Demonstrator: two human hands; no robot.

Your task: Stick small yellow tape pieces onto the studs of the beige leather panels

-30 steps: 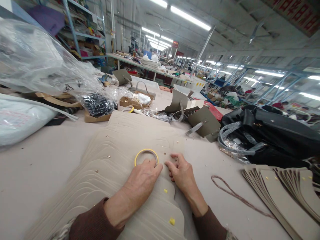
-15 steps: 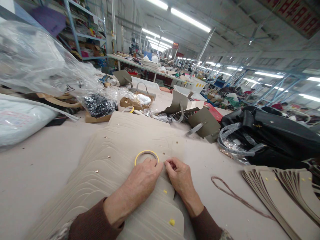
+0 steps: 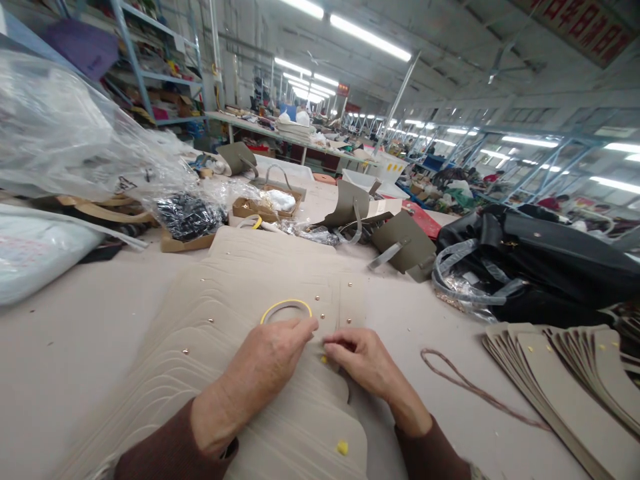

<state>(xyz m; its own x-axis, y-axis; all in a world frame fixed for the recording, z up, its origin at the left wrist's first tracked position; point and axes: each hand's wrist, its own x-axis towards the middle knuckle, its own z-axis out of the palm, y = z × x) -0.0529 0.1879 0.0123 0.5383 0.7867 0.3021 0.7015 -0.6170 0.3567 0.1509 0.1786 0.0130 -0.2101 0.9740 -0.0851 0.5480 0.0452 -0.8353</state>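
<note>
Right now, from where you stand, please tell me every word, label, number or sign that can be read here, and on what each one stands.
Characters on the banner high at the right: too slanted and blurred to read.
Small red sign far down the hall: too small to read.
Pink print on the white bag: too blurred to read.
Black print on the clear plastic bag: too small to read.

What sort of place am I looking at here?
Probably a handbag workshop or small factory: stacked beige bag panels set with brass studs, olive bag pieces lying nearby, a black handbag, and long workbenches running off under strip lights.
</note>
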